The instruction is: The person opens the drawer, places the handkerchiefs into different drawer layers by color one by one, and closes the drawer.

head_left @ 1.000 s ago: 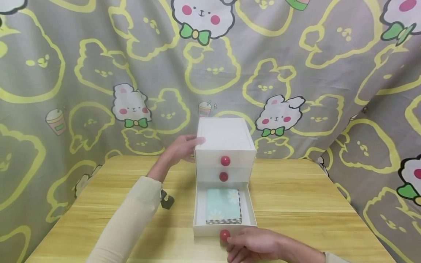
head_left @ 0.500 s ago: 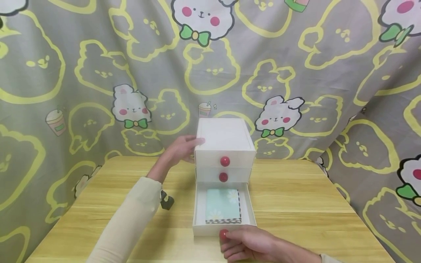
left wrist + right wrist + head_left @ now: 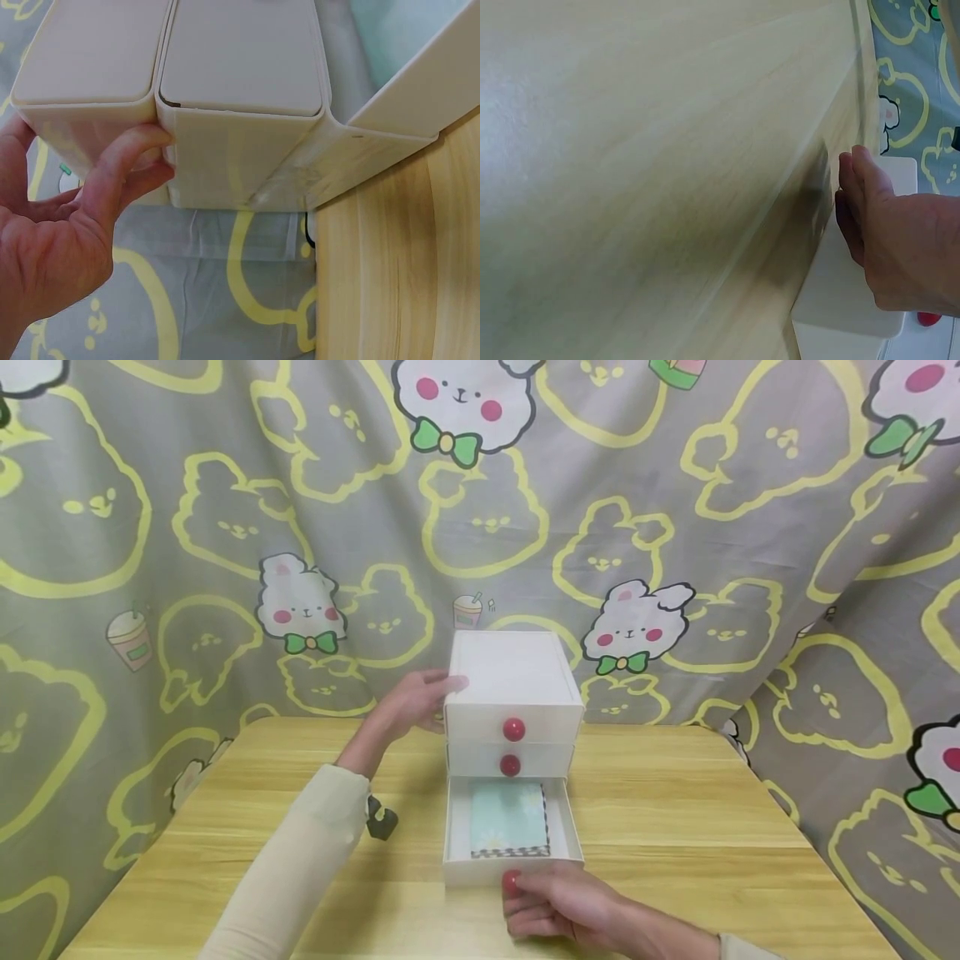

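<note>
A white cabinet [image 3: 510, 668] with three drawers and red knobs stands on the table. Its bottom drawer [image 3: 468, 874] is pulled out, and a flat light-green piece like a folded cloth [image 3: 506, 820], with daisies and a checked edge, lies inside. My left hand [image 3: 414, 700] holds the cabinet's upper left side, thumb over the top edge; in the left wrist view its bent fingers [image 3: 124, 161] press the side wall. At the drawer front, my right hand [image 3: 562, 902] pinches the red knob [image 3: 512, 882]. The right wrist view hides that knob behind the hand [image 3: 907, 240].
The upper two drawers are closed, with the top knob [image 3: 513, 729] above the middle knob [image 3: 510, 766]. A small dark object [image 3: 381, 818] shows beside the left cuff. Beyond the wooden table [image 3: 675, 827] hangs a grey patterned curtain [image 3: 345, 527].
My right hand closed in on the knob, then moved away from me with the bottom drawer, which is now slightly further in. My left hand stays put.
</note>
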